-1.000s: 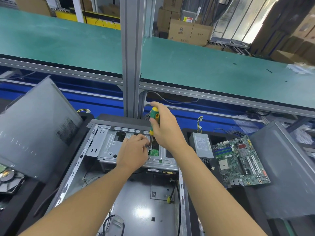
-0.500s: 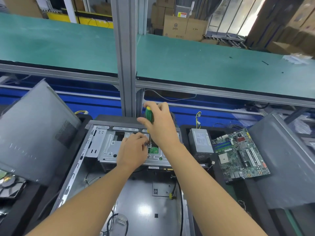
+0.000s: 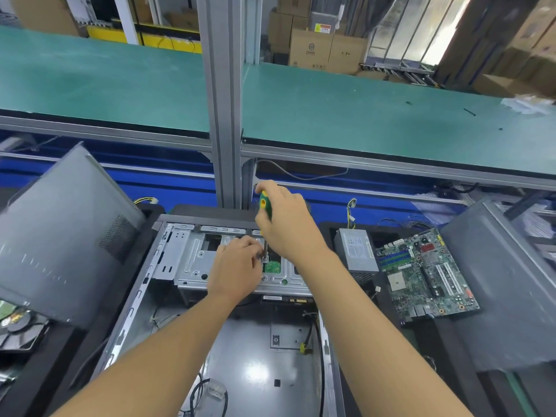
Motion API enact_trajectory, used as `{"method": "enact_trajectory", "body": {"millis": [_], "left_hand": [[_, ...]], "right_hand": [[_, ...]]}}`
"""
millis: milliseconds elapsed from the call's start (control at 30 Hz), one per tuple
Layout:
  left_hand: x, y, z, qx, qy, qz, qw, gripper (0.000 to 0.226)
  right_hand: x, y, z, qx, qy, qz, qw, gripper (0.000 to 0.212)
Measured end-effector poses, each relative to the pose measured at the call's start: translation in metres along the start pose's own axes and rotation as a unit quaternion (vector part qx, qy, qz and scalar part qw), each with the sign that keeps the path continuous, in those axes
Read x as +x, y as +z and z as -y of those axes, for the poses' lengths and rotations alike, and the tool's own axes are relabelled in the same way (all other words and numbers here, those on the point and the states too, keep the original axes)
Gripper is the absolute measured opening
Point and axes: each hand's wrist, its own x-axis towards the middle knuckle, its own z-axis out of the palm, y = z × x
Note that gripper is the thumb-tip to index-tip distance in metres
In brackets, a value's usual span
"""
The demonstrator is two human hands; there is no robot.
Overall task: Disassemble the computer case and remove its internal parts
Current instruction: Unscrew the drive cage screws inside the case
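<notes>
Our computer case [image 3: 132,308] lies open on the counter [image 3: 376,332] before us. It is stiff sheet steel, likely sharp-edged, so we would lift its drive cage [image 3: 192,260] by the flanges. The right hand [image 3: 288,227] has a grip curled round the screwdriver [image 3: 265,206], and the left hand [image 3: 237,267] seems to pinch its shaft. Since half a second ago the right wrist has rolled.

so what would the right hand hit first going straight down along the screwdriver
Probably the metal drive cage, right beside the left hand; the screwdriver tip seems about on it, depth unclear.
</notes>
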Motion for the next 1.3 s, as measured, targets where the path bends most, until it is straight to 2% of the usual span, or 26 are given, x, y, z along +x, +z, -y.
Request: {"method": "enact_trajectory", "body": {"millis": [100, 233, 333, 433, 500, 700, 833, 900, 967, 1067, 1200, 1300], "left_hand": [[-0.001, -0.004, -0.002, 0.001, 0.003, -0.014, 1.0, 0.02], [-0.001, -0.006, -0.004, 0.002, 0.022, -0.029, 0.999, 0.028], [-0.002, -0.002, 0.0, 0.008, 0.017, -0.017, 1.0, 0.016], [-0.001, 0.002, 0.002, 0.007, 0.008, -0.006, 1.0, 0.021], [-0.001, 0.001, 0.001, 0.001, 0.001, -0.008, 1.0, 0.023], [0.0, 0.001, 0.001, 0.007, 0.002, -0.006, 1.0, 0.023], [0.0, 0.002, 0.002, 0.012, 0.004, -0.008, 1.0, 0.021], [-0.001, 0.002, 0.002, 0.011, 0.002, -0.009, 1.0, 0.021], [-0.001, 0.002, 0.002, 0.007, 0.0, -0.011, 1.0, 0.02], [-0.001, 0.003, 0.002, 0.006, -0.001, -0.013, 1.0, 0.019], [-0.001, 0.003, 0.002, 0.003, -0.004, -0.008, 1.0, 0.02], [-0.001, 0.003, 0.002, 0.004, -0.006, -0.002, 1.0, 0.021]], "right_hand": [[-0.005, 0.015, 0.011, -0.007, 0.031, -0.054, 0.998, 0.038], [-0.005, 0.02, 0.021, 0.031, 0.037, -0.133, 0.99, 0.022], [-0.002, 0.009, 0.016, 0.05, 0.033, -0.105, 0.993, 0.026], [0.002, -0.005, 0.007, 0.072, 0.043, -0.039, 0.996, 0.043], [0.003, -0.012, 0.003, 0.092, 0.056, -0.01, 0.994, 0.042], [-0.002, -0.005, 0.003, 0.028, 0.028, -0.038, 0.998, 0.026], [0.001, 0.004, 0.002, 0.095, 0.016, -0.094, 0.991, 0.017], [0.003, 0.001, 0.003, 0.084, 0.011, -0.087, 0.993, 0.02], [0.004, -0.003, 0.003, 0.062, -0.002, -0.054, 0.997, 0.033], [0.005, -0.011, 0.002, 0.11, 0.028, -0.008, 0.994, 0.045], [0.006, -0.014, 0.002, 0.111, 0.063, 0.009, 0.992, 0.03], [0.006, -0.008, 0.003, 0.008, 0.037, -0.039, 0.999, 0.032]]}}
